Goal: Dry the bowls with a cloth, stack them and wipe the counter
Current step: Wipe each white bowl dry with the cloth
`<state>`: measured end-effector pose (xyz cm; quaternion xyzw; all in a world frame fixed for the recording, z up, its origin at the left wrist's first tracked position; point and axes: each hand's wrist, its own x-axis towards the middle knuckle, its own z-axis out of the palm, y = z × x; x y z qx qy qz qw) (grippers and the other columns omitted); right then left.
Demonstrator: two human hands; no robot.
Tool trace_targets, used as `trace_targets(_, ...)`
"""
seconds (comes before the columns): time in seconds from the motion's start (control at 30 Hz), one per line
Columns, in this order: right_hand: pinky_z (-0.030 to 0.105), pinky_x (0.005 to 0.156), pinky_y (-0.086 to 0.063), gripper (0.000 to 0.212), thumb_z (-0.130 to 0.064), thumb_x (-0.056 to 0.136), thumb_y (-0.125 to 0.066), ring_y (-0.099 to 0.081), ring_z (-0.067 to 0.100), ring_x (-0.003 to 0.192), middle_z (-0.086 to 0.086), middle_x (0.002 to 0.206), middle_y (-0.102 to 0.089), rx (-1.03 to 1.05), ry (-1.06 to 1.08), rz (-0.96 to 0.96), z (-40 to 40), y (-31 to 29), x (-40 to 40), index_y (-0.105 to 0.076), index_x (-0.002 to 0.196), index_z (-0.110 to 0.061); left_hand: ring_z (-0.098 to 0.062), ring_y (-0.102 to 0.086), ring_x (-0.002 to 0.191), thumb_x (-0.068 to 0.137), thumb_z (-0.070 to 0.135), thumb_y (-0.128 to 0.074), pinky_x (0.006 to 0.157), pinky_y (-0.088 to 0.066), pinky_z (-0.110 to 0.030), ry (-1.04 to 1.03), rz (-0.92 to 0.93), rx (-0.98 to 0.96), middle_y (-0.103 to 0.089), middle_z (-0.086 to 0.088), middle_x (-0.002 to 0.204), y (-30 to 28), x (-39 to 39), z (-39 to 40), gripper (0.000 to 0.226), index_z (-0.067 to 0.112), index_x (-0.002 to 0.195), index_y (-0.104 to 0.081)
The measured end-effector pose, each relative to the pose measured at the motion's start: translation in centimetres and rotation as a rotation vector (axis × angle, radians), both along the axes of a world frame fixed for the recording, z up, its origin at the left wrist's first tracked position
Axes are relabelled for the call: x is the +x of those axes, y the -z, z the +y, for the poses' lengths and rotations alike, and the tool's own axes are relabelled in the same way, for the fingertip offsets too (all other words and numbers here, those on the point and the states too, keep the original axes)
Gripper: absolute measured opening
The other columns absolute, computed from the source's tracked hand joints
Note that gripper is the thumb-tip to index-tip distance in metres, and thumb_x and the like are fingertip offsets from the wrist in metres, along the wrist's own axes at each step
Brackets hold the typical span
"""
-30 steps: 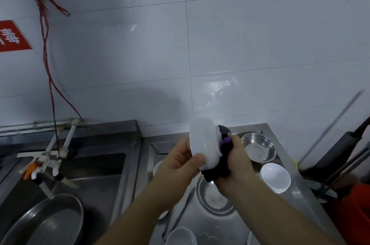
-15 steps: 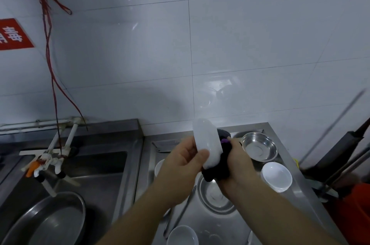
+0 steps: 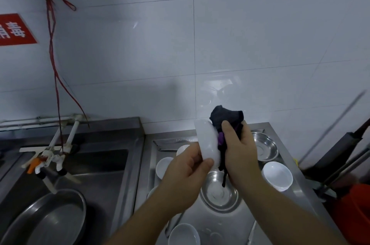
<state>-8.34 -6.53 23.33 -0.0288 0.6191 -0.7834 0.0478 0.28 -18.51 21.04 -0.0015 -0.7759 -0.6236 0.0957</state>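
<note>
My left hand (image 3: 187, 170) grips the lower rim of a white bowl (image 3: 207, 141), held on edge above the steel counter (image 3: 262, 222). My right hand (image 3: 239, 150) holds a dark cloth (image 3: 226, 118) with a purple patch and presses it into the bowl's inside; a bunch of cloth sticks up above the fingers. Under the hands sits a steel dish (image 3: 219, 194). Another steel dish (image 3: 264, 145) stands at the back right. White bowls rest on the counter: one at right (image 3: 277, 175), one at left (image 3: 164, 166), one near the front edge (image 3: 184, 233).
A sink (image 3: 96, 166) with a large steel basin (image 3: 46, 218) lies to the left, taps (image 3: 52, 156) above it. A cleaver blade (image 3: 174, 141) lies at the counter's back. Dark long-handled tools (image 3: 344, 150) and an orange bucket (image 3: 354, 210) stand at the right.
The cloth has been drawn upward, and a bunch of it now stands above my right hand. Both hands and the bowl stayed in about the same place.
</note>
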Motion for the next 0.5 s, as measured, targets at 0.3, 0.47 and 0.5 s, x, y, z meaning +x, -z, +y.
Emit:
trace_targets(0.3,0.057,0.088,-0.062,0.027,-0.052,0.072,-0.079,-0.076,0.025,0.094,-0.005,0.093,-0.078,0.039,-0.022,-0.084,-2.0,0.3,2.3,-0.072,0.096,-0.041,-0.002,-0.062,0.077,0.107,0.036,-0.054,0.061,-0.045,-0.012,0.015,-0.050,-0.532,-0.063,0.015,0.083,0.4,1.7,-2.9,0.016,0.038,0.091,-0.050)
trace_targets(0.47,0.032,0.065,-0.065,0.064,-0.043,0.052,-0.095,-0.079,0.013,0.082,-0.008,0.092,-0.079,0.098,-0.042,-0.154,-1.8,2.0,3.6,-0.067,0.109,-0.030,0.015,-0.057,0.080,0.108,0.034,-0.048,0.065,-0.043,-0.004,0.113,-0.081,-0.723,-0.051,0.023,0.075,0.2,2.3,-3.4,0.033,0.053,0.087,-0.032)
trace_targets(0.5,0.031,0.063,-0.064,0.060,-0.039,0.055,-0.095,-0.079,0.015,0.081,-0.005,0.092,-0.079,0.082,-0.016,-0.189,-1.5,2.6,3.8,-0.068,0.108,-0.028,0.008,-0.058,0.077,0.109,0.033,-0.046,0.061,-0.044,-0.008,0.130,-0.079,-0.749,-0.053,0.022,0.078,0.5,2.4,-3.2,0.033,0.055,0.090,-0.028)
